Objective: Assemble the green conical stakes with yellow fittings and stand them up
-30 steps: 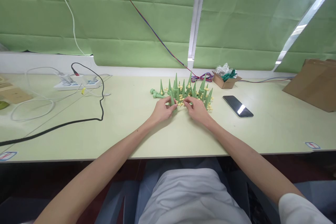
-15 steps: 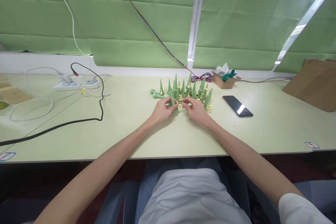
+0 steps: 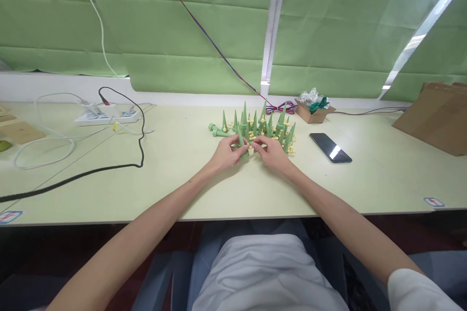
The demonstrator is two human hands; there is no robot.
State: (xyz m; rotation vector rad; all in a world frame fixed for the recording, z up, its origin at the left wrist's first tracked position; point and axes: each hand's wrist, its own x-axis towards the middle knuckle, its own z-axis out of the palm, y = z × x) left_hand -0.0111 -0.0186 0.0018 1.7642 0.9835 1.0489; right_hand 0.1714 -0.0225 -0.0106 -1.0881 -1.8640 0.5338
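My left hand (image 3: 229,152) holds a green cone (image 3: 241,142) between thumb and fingers, its tip pointing up. Close on its right, my right hand (image 3: 270,152) is pinched at a small yellow piece (image 3: 251,146), which lies against the cone's side. Behind both hands stands a cluster of green cones (image 3: 280,121) with small yellow pieces on them. At the cluster's left, some green cones (image 3: 220,132) lie on their sides. The fingers partly hide the held cone's base.
On the table (image 3: 219,194), a black phone (image 3: 330,147) lies to the right. Behind it are a small cardboard box (image 3: 314,115) and a large brown cardboard piece (image 3: 434,116). A power strip (image 3: 109,117) with a black cable (image 3: 98,170) is at left.
My right hand's fingertips have come slightly nearer the cone in my left hand. The held cone has shifted a little to the right.
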